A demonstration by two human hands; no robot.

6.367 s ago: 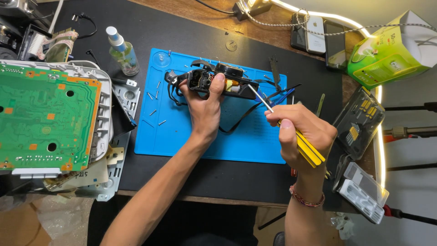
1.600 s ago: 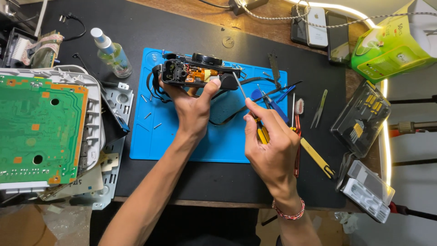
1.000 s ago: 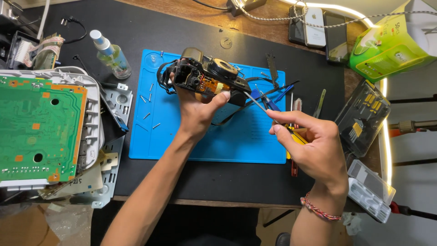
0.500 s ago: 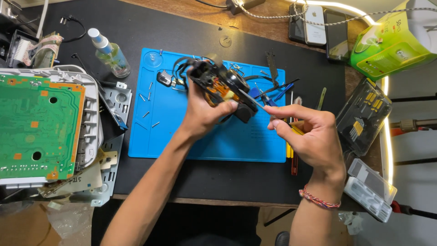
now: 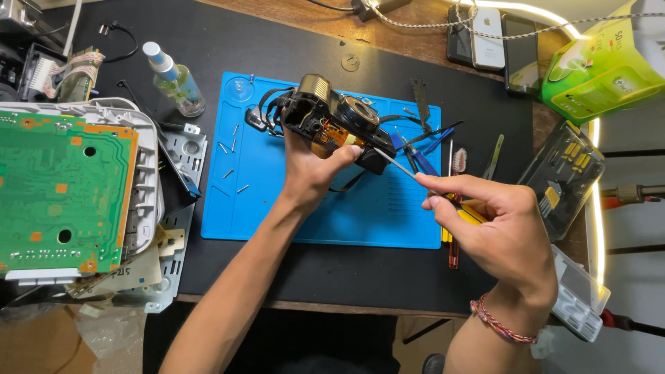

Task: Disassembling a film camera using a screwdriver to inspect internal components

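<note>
Hands at work over a blue mat (image 5: pixel 291 215) on a dark surface (image 5: pixel 291 270): the left hand (image 5: pixel 312 170) is closed around a black, partly dismantled device (image 5: pixel 332 121), lifted above the mat. The right hand (image 5: pixel 502 225) pinches a yellow-handled screwdriver (image 5: pixel 415 174), its tip touching the device. Loose screws (image 5: pixel 232 163) lie on the mat; a green circuit board (image 5: pixel 62 190) sits far left.

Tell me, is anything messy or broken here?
The black camera body in the left hand is opened up, with wires and orange parts showing. Small loose screws lie scattered on the blue mat. The right hand holds a screwdriver against it.
</note>
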